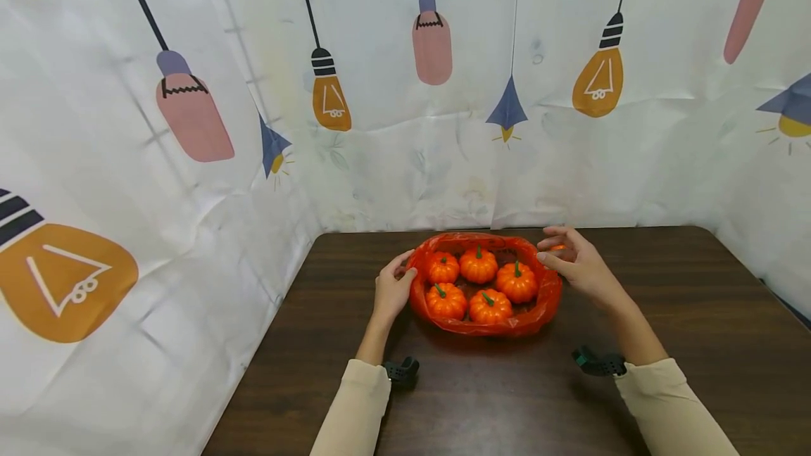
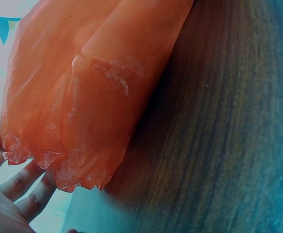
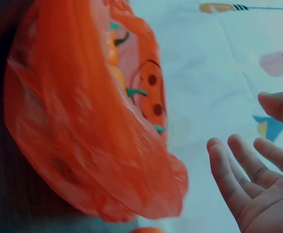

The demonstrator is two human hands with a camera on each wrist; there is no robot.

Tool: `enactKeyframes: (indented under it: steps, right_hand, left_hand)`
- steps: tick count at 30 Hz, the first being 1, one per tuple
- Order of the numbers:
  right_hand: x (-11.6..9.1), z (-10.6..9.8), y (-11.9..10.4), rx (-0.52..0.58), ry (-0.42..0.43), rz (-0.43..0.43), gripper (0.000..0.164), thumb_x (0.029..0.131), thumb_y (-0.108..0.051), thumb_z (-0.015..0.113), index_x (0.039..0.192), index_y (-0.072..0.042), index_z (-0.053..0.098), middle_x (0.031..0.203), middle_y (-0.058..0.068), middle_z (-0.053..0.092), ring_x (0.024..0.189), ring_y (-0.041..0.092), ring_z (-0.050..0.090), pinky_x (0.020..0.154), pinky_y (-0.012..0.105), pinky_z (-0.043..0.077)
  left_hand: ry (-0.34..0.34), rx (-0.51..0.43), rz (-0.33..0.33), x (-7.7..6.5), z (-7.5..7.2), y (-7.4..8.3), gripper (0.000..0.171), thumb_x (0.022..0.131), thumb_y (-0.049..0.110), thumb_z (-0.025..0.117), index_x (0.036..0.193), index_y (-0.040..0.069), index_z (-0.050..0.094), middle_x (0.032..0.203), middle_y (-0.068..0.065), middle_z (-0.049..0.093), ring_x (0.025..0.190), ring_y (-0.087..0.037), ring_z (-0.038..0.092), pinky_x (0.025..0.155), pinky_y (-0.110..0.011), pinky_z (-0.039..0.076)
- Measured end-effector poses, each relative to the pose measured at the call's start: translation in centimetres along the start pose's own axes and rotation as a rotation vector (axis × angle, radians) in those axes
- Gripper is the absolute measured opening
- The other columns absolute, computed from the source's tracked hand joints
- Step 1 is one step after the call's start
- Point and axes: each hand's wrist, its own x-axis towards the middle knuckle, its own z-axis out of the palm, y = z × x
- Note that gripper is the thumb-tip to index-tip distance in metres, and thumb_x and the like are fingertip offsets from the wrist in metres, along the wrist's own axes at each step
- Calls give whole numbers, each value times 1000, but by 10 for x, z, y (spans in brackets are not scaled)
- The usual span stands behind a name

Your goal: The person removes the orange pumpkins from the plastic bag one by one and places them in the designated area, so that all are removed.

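Observation:
A red plastic bag [image 1: 437, 321] stands on the table with its mouth wide and its rim folded outward. Several small orange pumpkins [image 1: 490, 307] with green stems sit inside. At the bag's left rim is my left hand [image 1: 391, 292]; in the left wrist view, its loosely spread fingers [image 2: 37, 201] reach behind the crinkled edge of the bag. My right hand [image 1: 579, 267] hovers at the right rim, fingers apart and palm bare in the right wrist view. Another orange pumpkin [image 1: 559, 248] lies outside the bag, partly hidden behind that hand.
The dark wooden table [image 1: 494, 400] runs back to a white curtain [image 1: 405, 174] printed with lamps and bulbs. More curtain hangs at the left and right. A dark strap with a camera mount [image 1: 598, 363] sits on each wrist.

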Motion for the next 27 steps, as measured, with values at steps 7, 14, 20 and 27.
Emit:
enactKeyframes:
  steps: [7,14,20,27]
  right_hand:
    - [6,19,6,17,-74,2,61,102,-27,64,152,-7,35,143,26,47,120,22,59,89,25,55]
    - [9,28,13,-46,-103,11,68,99,-26,68,152,0,33,143,26,48,130,45,53,93,38,57]
    - [6,30,14,-185,-111,36,71,98,-28,69,153,-2,33,146,23,49,135,46,50,102,59,50]
    - [5,33,16,-277,-134,21,75,98,-28,70,155,1,32,151,26,46,136,46,48,105,62,45]
  left_hand:
    - [3,-3,-1,1,0,-1,37,95,16,67,129,29,72,95,-11,75,74,-15,64,64,-26,54]
    - [4,-8,0,1,0,-1,37,95,15,67,129,27,72,96,-12,75,72,-14,65,65,-25,55]
    - [1,-5,-3,1,0,-1,36,95,16,67,129,28,72,94,-11,74,71,-13,63,64,-25,53]
    - [0,-1,1,0,1,1,36,95,16,67,128,29,73,97,-12,75,73,-15,64,64,-26,54]
